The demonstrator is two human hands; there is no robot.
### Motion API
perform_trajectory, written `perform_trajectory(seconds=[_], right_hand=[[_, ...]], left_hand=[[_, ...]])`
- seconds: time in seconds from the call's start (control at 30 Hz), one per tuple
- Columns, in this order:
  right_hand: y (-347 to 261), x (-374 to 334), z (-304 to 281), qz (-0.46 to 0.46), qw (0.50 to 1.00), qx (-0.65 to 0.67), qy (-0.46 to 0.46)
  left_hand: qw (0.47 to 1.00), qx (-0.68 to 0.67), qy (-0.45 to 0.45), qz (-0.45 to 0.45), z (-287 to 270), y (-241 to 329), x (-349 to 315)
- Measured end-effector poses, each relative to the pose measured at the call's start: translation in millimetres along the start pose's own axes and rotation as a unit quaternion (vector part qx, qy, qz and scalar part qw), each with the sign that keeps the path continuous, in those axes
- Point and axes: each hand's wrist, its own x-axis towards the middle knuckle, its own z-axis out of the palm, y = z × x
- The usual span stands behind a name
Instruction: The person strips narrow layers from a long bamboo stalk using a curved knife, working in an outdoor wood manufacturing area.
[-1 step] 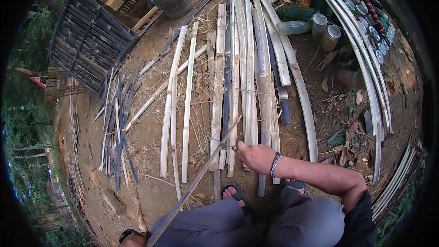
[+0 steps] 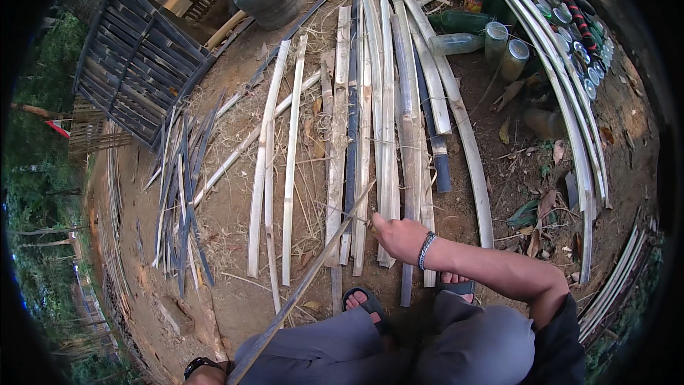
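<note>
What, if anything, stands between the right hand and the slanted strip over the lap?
Only a thin tool, its kind unclear, in the right hand, reaching toward the strip; nothing else visible stands between. Other strips lie on the ground.

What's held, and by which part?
Left hand seems to grip the thin strip near its lower end; right hand holds a small tool, apparently by its handle.
</note>
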Motion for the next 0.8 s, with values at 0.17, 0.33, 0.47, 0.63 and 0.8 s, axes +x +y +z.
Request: perform_trajectory(seconds=[0.17, 0.33, 0.47, 0.63, 0.8], right_hand=[[55, 27, 23, 0.023, 1.000, -0.020, 0.001], [14, 15, 3, 0.016, 1.000, -0.004, -0.011], [78, 36, 22, 0.058, 0.997, -0.041, -0.001], [22, 24, 11, 0.053, 0.998, -0.007, -0.014], [64, 32, 26, 0.076, 0.996, -0.038, -0.006]], left_hand=[[1.000, 0.006, -0.002, 0.005, 2, -3, 5], [1.000, 0.002, 0.009, 0.000, 1, 0, -1], [1.000, 0.002, 0.006, 0.009, 6, -3, 5], [1.000, 0.008, 0.006, -0.003, 3, 0, -2], [1.000, 0.002, -0.023, -0.004, 3, -1, 7]])
